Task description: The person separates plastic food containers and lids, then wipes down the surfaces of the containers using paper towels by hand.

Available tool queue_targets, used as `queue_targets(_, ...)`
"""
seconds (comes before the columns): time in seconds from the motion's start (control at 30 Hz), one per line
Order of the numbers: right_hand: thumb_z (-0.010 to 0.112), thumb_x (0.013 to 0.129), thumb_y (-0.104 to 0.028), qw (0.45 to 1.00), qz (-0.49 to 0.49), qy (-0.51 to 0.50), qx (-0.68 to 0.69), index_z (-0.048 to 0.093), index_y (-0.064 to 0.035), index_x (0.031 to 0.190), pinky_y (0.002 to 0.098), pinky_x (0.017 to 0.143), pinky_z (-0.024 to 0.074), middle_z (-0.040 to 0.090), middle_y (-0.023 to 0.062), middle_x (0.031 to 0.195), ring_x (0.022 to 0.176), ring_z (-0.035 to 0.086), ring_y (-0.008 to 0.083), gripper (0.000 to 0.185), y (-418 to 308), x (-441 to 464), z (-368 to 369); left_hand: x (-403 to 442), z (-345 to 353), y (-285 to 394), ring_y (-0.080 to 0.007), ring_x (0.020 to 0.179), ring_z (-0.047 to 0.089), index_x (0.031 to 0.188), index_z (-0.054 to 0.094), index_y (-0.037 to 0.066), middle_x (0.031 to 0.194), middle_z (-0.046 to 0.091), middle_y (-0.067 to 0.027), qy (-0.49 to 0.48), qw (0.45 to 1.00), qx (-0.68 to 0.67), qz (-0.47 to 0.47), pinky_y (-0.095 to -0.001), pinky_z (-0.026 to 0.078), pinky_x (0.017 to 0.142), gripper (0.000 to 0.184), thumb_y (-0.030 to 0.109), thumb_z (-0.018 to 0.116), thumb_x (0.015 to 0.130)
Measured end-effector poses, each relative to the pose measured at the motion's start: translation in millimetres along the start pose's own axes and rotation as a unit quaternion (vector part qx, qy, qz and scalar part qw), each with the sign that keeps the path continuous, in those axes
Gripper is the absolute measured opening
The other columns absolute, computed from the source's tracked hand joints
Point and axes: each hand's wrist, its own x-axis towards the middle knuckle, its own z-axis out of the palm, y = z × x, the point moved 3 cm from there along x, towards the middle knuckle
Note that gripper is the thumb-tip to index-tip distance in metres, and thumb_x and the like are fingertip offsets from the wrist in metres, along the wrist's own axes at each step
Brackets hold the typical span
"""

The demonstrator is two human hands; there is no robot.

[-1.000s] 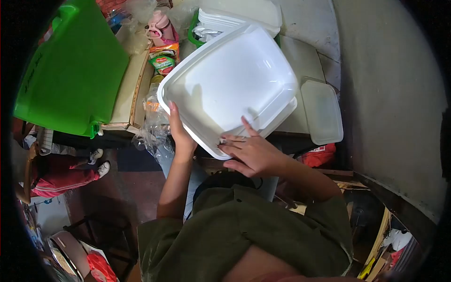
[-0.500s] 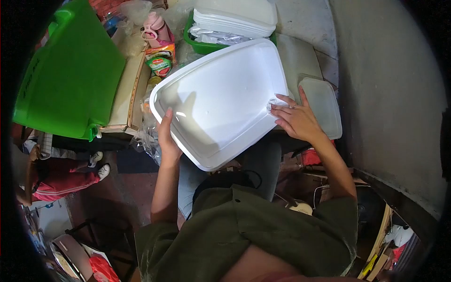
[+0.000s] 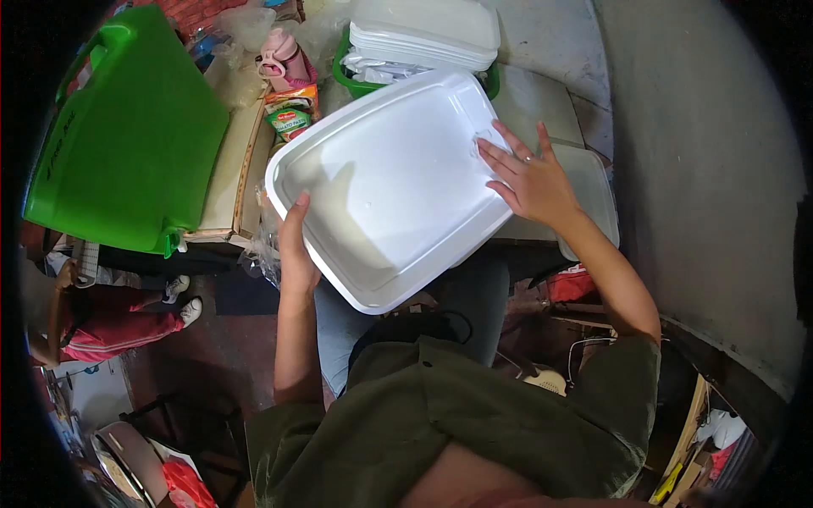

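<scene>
A white plastic tub [image 3: 373, 207] is held tilted above my lap, its hollow inside facing me. My left hand [image 3: 296, 245] grips its left rim, with the thumb over the edge and the other fingers hidden behind. At the right inner wall is my right hand [image 3: 529, 173], fingers spread, pressing a small crumpled white wipe [image 3: 481, 140] against the plastic. The fingertips partly cover the wipe, so its exact shape does not show. A ring is on one finger of that hand.
White lids [image 3: 423, 30] are stacked on a green basket [image 3: 360, 83] behind the tub. A translucent lid [image 3: 593, 182] lies to the right by the wall. On the left stand a large green container [image 3: 127, 144], a pink bottle [image 3: 284, 59] and food pouches [image 3: 290, 118]. Another person's legs [image 3: 127, 322] show lower left.
My right hand has slid up along the tub's right inner wall with the wipe. The tub has turned slightly and shifted a little left, my left hand still gripping its rim.
</scene>
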Motion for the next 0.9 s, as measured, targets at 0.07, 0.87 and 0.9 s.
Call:
queue_targets(0.07, 0.051, 0.091, -0.039, 1.0, 0.016, 0.018, -0.018, 0.056, -0.0089, 0.125, 0.0589, 0.112, 0.0092, 0.048, -0.0014, 0.137, 0.139, 0.025, 0.017, 0.046, 2, 15, 2, -1, 2, -2, -0.0211, 0.108, 0.056, 0.129, 0.046, -0.002, 0.119, 0.056, -0.0129, 0.008, 1.0, 0.028, 0.005, -0.0317, 0.044, 0.092, 0.055, 0.035, 0.054, 0.09)
queue_targets(0.87, 0.015, 0.099, -0.051, 0.809, 0.286, -0.015, 0.514, 0.01, 0.0071, 0.145, 0.0512, 0.113, -0.0006, 0.006, 0.0264, 0.152, 0.143, -0.003, 0.036, 0.075, -56, 65, 41, -3, 47, -35, -0.0211, 0.124, 0.04, 0.141, 0.028, 0.005, 0.134, 0.042, -0.012, -0.088, 0.989, 0.102, 0.063, -0.0346, 0.032, 0.104, 0.056, 0.031, 0.049, 0.096)
queue_targets(0.9, 0.014, 0.098, -0.052, 0.804, 0.269, -0.022, 0.53, 0.009, 0.0073, 0.145, 0.0489, 0.114, 0.0001, 0.005, 0.0257, 0.153, 0.143, -0.004, 0.0354, 0.076, -64, 66, 41, -2, 48, -38, -0.0218, 0.125, 0.038, 0.142, 0.025, 0.004, 0.135, 0.04, -0.0132, -0.09, 0.989, 0.104, 0.06, -0.0339, 0.029, 0.105, 0.057, 0.033, 0.046, 0.097)
